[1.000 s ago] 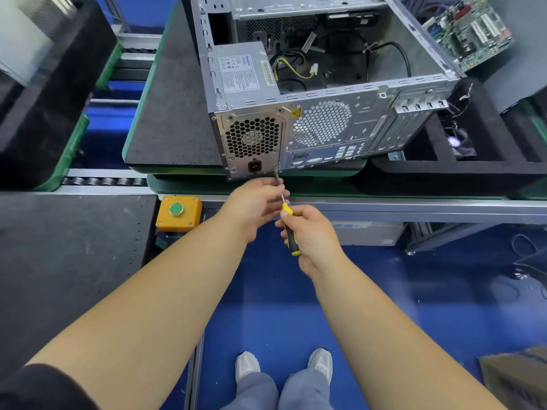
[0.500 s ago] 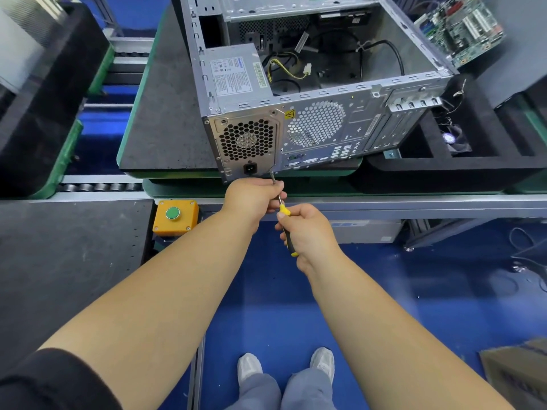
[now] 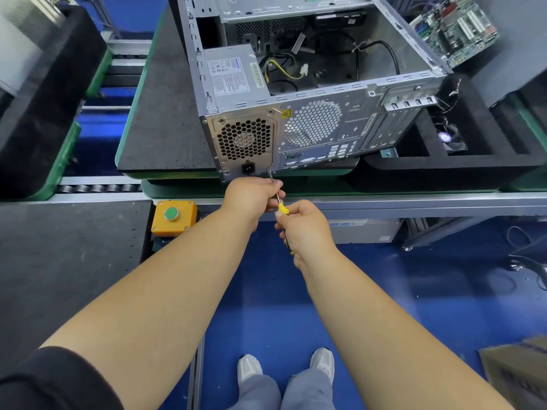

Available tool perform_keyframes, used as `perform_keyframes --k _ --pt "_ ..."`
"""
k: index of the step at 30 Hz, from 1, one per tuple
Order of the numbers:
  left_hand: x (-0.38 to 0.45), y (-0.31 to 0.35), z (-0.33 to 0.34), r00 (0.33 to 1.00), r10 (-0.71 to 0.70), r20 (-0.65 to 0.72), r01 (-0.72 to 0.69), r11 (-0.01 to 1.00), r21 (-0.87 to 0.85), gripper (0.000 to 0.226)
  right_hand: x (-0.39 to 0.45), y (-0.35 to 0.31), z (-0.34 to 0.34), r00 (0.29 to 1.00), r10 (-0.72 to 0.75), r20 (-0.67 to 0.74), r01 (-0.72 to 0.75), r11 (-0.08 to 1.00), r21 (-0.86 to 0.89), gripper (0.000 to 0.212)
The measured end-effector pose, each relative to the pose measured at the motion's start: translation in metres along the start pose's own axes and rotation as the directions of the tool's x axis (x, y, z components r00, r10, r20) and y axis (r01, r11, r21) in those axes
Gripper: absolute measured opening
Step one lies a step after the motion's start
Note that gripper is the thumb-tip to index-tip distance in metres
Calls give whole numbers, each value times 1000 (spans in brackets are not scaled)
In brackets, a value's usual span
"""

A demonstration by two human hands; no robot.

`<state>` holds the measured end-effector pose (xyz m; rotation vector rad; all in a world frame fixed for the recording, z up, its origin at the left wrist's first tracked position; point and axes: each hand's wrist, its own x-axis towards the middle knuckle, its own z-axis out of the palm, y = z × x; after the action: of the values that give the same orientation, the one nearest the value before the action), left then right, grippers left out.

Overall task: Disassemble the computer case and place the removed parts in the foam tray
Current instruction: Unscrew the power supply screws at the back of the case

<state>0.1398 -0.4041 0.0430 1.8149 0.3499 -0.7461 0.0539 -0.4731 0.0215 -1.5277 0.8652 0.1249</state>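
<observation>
1. The open grey sheet-metal computer case [image 3: 322, 113] lay on its side on the dark padded counter [image 3: 159, 113], at about twelve o'clock from the hands, its rear panel facing the person.
2. Writing: the grey boxed power supply [image 3: 229, 75] inside the case at its ten o'clock corner carried a white specification label with a blue heading, too small to read. A yellow triangular warning sticker [image 3: 286, 113] sat on the rear panel between the two fan grilles.
3. The right hand [image 3: 305, 229] had its grip wrapped round the handle of the yellow-and-black screwdriver [image 3: 282, 208]; the forearm reached up from five o'clock.
4. The screwdriver's thin shaft ran toward eleven o'clock, its tip touching the lower right corner of the power supply's rear plate, just beside the black power socket [image 3: 248, 168].
5. The left hand [image 3: 254, 196] sat just below the case's lower edge, its fingers curled round the shaft near the tip; the forearm came in from seven o'clock.
6. The black foam tray [image 3: 444, 168] lay at two o'clock, touching the counter pad's edge, with a small black fan [image 3: 450, 139] in one compartment.
7. A green circuit board [image 3: 455, 28] lay at one o'clock beyond the case.
8. An orange box with a green push button [image 3: 174, 216] sat at nine o'clock from the hands.
</observation>
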Motion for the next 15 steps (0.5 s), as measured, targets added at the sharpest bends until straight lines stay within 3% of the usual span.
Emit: perform_keyframes --k 6,11,15 --pt "-2 -7 1 999 50 -13 -51 992 -119 26 0 -1 -1 999 -16 -33 14 998 -57 11" --pt "-4 -9 -1 999 48 14 -44 970 -239 19 -3 -2 -12 994 -27 109 34 998 -57 13" --pt "-4 -8 -1 999 25 33 -14 955 -296 14 -9 6 -19 946 170 277 -240 940 243 38"
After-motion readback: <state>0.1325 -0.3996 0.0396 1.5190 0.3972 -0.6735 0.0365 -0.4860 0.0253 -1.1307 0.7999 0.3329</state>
